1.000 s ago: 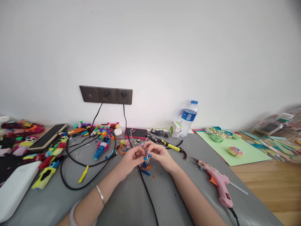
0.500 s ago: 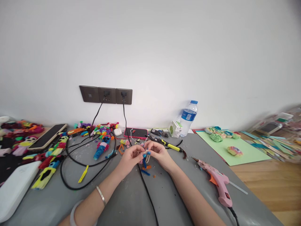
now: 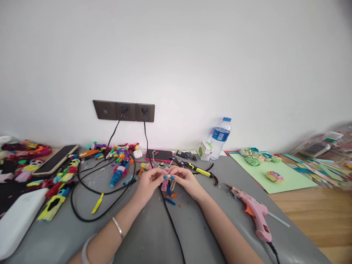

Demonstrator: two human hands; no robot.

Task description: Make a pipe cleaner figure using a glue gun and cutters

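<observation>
My left hand [image 3: 152, 182] and my right hand [image 3: 184, 180] meet over the middle of the grey table. Thumbs and fingertips of both are pinched together on a small pale pipe cleaner piece [image 3: 168, 176], mostly covered by the fingers. Just below the fingertips shows a fuzzy pink pipe cleaner piece [image 3: 164, 186]; whether it joins the pale one I cannot tell. Short blue pipe cleaner bits [image 3: 170, 201] and an orange bit [image 3: 172, 195] lie under the hands, beside a black cable [image 3: 173, 223].
A pink glue gun [image 3: 255, 214] lies at right, near green paper [image 3: 264, 172] with crumpled paper pieces. Yellow-black pliers [image 3: 202, 171], a drink carton [image 3: 205, 150] and a water bottle [image 3: 220, 137] stand or lie behind. Pipe cleaner figures [image 3: 52, 205], phones and a looped cable fill the left.
My left hand has shifted slightly left and the two thumbs now sit level, tip to tip. More of the pink piece shows beneath them.
</observation>
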